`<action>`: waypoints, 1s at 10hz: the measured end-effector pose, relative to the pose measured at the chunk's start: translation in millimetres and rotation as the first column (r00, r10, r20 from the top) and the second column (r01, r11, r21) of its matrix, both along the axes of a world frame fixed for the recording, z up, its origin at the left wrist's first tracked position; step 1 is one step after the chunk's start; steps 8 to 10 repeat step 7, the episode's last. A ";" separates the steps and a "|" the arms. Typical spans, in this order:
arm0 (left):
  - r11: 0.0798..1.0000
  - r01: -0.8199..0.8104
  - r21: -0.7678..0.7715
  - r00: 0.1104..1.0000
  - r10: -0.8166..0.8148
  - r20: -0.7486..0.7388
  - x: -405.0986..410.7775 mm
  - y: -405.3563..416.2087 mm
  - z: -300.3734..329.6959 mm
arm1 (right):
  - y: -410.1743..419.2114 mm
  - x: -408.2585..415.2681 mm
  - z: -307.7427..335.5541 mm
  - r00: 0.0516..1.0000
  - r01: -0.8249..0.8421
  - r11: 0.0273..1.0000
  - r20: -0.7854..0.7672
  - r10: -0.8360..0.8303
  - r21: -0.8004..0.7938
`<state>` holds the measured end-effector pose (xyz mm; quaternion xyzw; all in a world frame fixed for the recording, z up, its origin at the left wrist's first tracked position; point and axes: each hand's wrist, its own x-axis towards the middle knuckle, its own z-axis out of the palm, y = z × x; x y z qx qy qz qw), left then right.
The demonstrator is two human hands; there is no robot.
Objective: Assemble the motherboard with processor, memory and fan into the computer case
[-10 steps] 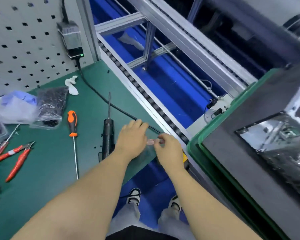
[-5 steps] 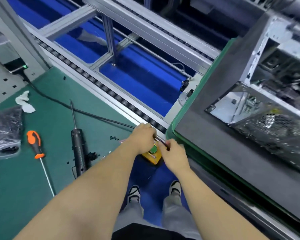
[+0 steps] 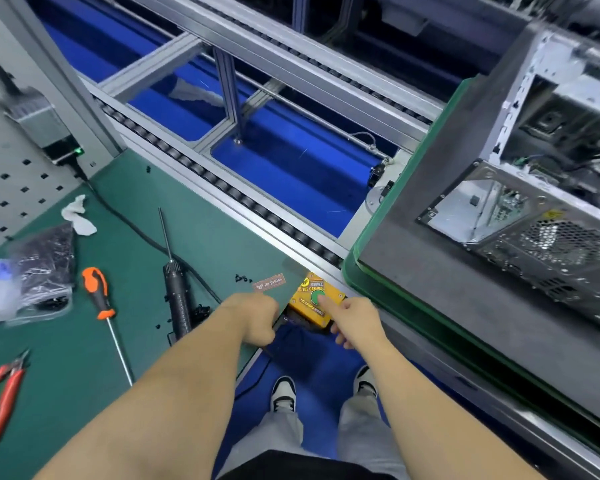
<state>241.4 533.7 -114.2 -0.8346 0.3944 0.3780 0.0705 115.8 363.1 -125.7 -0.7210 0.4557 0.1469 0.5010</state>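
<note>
I see my right hand (image 3: 355, 322) with its forefinger stretched out, the tip resting on the green button (image 3: 316, 296) of the yellow control box (image 3: 309, 301) fixed at the bench's front right corner; the other fingers are curled under and grip nothing. Half a second ago both hands were bunched together right over that box, pinching something small between them; now they have come apart. My left hand (image 3: 255, 318) sits at the front edge of the green bench mat (image 3: 194, 230), just left of the box, folded into a loose fist; whether anything is inside it I cannot tell. A small brown label (image 3: 270, 282) lies flat on the mat just beyond the left knuckles, near the mat's right edge, beside a scatter of black screws (image 3: 243, 279).

The computer case (image 3: 548, 188) stands on the dark foam of the green-rimmed pallet (image 3: 378, 271) on the conveyor, to the right of the bench and well apart from both hands. Its open side shows metal framing and a perforated panel; compared with the earlier frame it sits slightly farther right in my view, which has swung a little.

On the mat, the black electric screwdriver (image 3: 178, 299) lies near the front edge, its bit pointing toward the back. The orange-handled screwdriver (image 3: 99, 299) lies left of it, and the red pliers (image 3: 2, 396) are at the front left.
</note>
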 end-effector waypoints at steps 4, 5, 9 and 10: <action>0.867 -0.166 -0.470 0.923 0.304 0.235 8.4 -21.9 -7.8 | 9.0 26.9 -0.8 0.973 0.182 0.983 -0.143 -0.179 0.003; 0.861 -0.176 -0.478 0.907 0.331 0.262 2.8 -15.2 -11.7 | 8.3 29.8 6.4 0.977 0.123 0.992 -0.172 -0.125 -0.022; 0.848 -0.142 -0.511 0.855 0.365 0.369 19.6 -28.5 24.2 | -10.1 42.6 59.8 0.992 -0.124 0.985 -0.045 0.119 -0.119; 0.848 -0.142 -0.511 0.855 0.365 0.369 19.6 -28.5 24.2 | -10.1 42.6 59.8 0.992 -0.124 0.985 -0.045 0.119 -0.119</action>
